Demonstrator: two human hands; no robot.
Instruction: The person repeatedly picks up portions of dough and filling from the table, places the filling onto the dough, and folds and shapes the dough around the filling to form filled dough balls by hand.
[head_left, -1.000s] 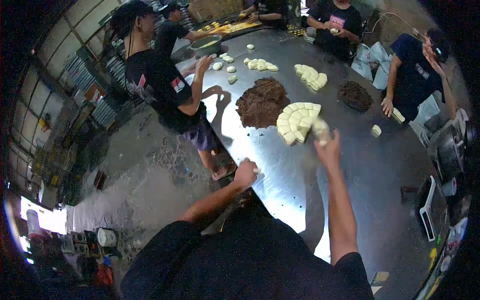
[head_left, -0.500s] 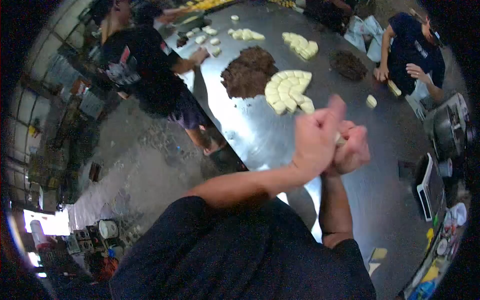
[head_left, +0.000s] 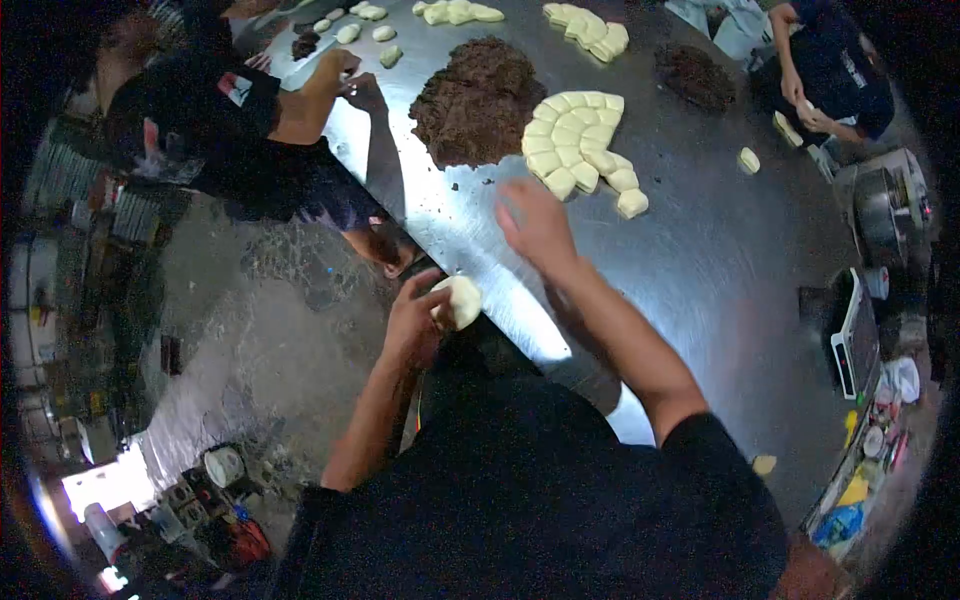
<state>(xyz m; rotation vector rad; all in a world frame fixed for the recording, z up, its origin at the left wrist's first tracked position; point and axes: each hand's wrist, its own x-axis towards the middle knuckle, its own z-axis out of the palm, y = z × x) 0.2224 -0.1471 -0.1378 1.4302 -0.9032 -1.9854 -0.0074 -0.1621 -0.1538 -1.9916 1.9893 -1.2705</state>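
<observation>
My left hand (head_left: 418, 318) is closed on a flat, round disc of pale dough (head_left: 461, 302), held over the table's near edge. My right hand (head_left: 537, 225) is above the steel table with its fingers curled in; whatever they may hold is hidden. Just beyond it lies a large mound of brown filling (head_left: 478, 105), with crumbs scattered on its near side. To the right of the mound, cut dough pieces (head_left: 570, 140) sit packed in a fan shape, and a few trail off toward me.
A co-worker (head_left: 200, 120) stands at the left edge, hands over the table near small dough balls (head_left: 383, 33). Another person (head_left: 825, 80) handles dough at the far right. More brown filling (head_left: 695, 78) and dough pieces (head_left: 590, 32) lie farther back. A scale (head_left: 856, 335) stands at right.
My hands were together over the table and have parted. The left moved left and holds a dough disc; the right moved left toward the filling. The view has shifted.
</observation>
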